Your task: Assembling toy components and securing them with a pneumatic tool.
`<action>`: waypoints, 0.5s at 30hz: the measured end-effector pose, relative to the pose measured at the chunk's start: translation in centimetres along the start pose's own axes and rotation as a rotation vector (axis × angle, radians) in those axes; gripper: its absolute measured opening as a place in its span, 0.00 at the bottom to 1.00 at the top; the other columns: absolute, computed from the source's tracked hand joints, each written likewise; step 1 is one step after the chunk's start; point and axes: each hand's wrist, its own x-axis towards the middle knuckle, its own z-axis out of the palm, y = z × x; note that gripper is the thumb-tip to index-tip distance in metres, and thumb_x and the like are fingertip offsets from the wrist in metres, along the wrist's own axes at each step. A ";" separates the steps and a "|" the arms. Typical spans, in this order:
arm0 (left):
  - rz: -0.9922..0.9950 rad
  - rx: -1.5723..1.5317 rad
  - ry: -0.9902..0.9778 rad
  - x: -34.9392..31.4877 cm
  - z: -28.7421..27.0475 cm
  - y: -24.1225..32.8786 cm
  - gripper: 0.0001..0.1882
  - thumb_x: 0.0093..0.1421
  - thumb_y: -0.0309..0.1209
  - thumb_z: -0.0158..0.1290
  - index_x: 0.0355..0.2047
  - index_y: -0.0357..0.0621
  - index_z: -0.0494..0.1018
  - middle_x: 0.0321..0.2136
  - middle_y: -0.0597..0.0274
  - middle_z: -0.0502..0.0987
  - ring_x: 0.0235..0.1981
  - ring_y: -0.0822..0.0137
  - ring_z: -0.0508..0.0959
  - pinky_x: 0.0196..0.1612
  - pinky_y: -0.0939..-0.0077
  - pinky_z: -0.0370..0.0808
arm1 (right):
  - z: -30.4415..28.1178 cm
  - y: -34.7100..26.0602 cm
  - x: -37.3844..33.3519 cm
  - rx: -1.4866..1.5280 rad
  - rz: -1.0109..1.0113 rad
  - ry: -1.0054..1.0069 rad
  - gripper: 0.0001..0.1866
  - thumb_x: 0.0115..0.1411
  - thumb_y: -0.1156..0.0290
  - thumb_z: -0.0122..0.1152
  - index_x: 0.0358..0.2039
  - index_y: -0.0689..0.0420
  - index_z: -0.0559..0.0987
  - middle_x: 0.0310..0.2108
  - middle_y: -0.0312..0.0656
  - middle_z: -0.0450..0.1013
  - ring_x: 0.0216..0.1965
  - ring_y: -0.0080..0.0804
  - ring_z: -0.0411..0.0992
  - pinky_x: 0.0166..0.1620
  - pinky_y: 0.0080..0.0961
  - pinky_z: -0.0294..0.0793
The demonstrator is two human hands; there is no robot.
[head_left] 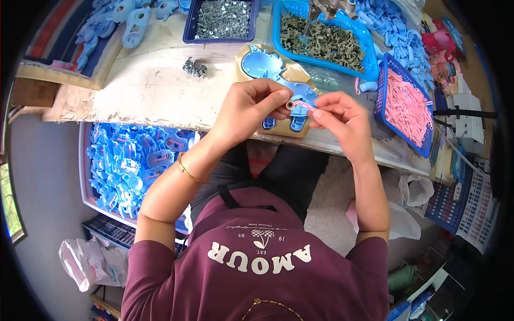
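Observation:
My left hand is closed in a pinch at a small dark metal ring. My right hand pinches the end of a thin pink plastic strip, which stretches across to the ring. Both hands hover over a light-blue animal-shaped plastic shell, its hollow side up. The shell sits in a tan holder at the table's front edge. My fingers hide part of the shell, and whether the strip is joined to the ring I cannot tell.
At the back stand a dark-blue tray of small metal parts and a light-blue tray of olive-brown parts, under a machine tip. A blue basket of pink strips is right. Small metal pieces lie left; a bin of blue shells stands lower left.

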 end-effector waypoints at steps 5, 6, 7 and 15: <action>-0.094 0.171 -0.100 0.0 -0.7 1.6 0.13 0.63 0.30 0.53 0.41 0.30 0.77 0.29 0.58 0.80 0.29 0.75 0.79 0.34 0.82 0.78 | 1.4 -1.7 0.1 -0.415 -0.188 -0.138 0.12 0.56 0.79 0.61 0.42 0.60 0.78 0.30 0.35 0.75 0.29 0.17 0.71 0.31 0.15 0.69; -0.095 0.170 -0.098 0.1 -0.7 1.8 0.13 0.63 0.30 0.53 0.41 0.30 0.77 0.29 0.58 0.80 0.29 0.75 0.79 0.34 0.82 0.78 | 1.8 -2.0 0.1 -0.556 -0.286 -0.130 0.11 0.55 0.79 0.62 0.41 0.58 0.79 0.29 0.33 0.74 0.28 0.16 0.70 0.30 0.14 0.67; -0.096 0.190 -0.121 0.1 -0.9 1.9 0.13 0.63 0.30 0.53 0.41 0.30 0.76 0.29 0.59 0.80 0.29 0.75 0.80 0.33 0.82 0.78 | 1.9 -2.0 0.4 -0.555 -0.287 -0.135 0.11 0.55 0.79 0.62 0.41 0.58 0.79 0.29 0.33 0.74 0.28 0.16 0.70 0.30 0.14 0.67; 0.077 0.426 0.125 0.7 -2.8 1.8 0.16 0.67 0.34 0.48 0.49 0.38 0.74 0.36 0.64 0.80 0.27 0.80 0.75 0.28 0.84 0.75 | 3.1 -0.6 3.5 -0.995 -0.714 -0.035 0.05 0.49 0.73 0.67 0.29 0.56 0.81 0.26 0.36 0.72 0.29 0.31 0.70 0.30 0.27 0.69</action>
